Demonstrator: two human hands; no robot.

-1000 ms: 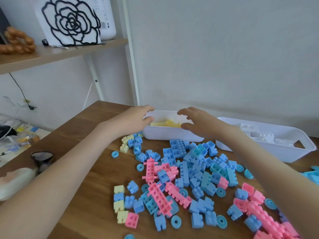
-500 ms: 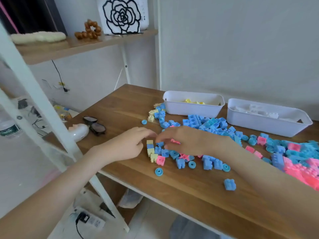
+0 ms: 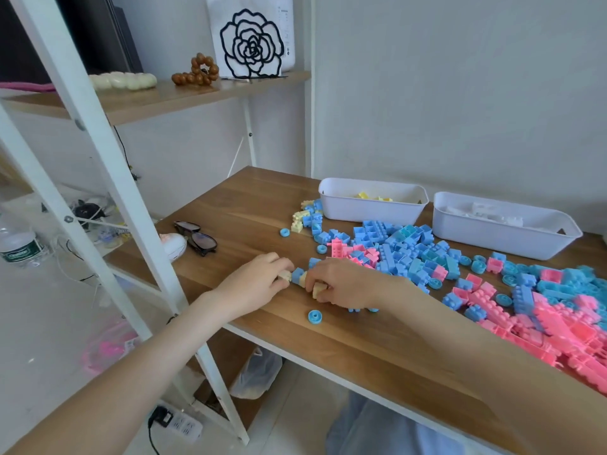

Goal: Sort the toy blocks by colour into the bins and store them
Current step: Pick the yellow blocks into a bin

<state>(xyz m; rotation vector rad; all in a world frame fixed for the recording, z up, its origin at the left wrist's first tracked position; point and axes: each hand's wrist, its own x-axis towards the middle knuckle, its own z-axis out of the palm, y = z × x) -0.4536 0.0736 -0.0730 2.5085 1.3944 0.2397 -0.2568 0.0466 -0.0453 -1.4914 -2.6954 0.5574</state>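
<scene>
Two white bins were set side by side at the back of the tabletop, close to the wall. In the yellow-block bin a few yellow blocks could be seen. The white-block bin, just beside it, held white blocks. A small cluster of pale yellow and blue blocks lay against the outer end of the yellow-block bin.

In front of the bins the wood was strewn with a heap of blue blocks mixed with pink, and a mass of pink blocks was piled toward the near edge. Near that edge a short row of blocks was held between both hands. A cream block was pinched by the left hand, and another cream block was gripped in the curled fingers of the right hand. A blue block sat between them. A blue ring lay near the right hand.

Dark glasses were left toward the tabletop's end. On the shelf above, a black rose cut-out and a brown beaded ornament were kept. A power strip lay on the floor.
</scene>
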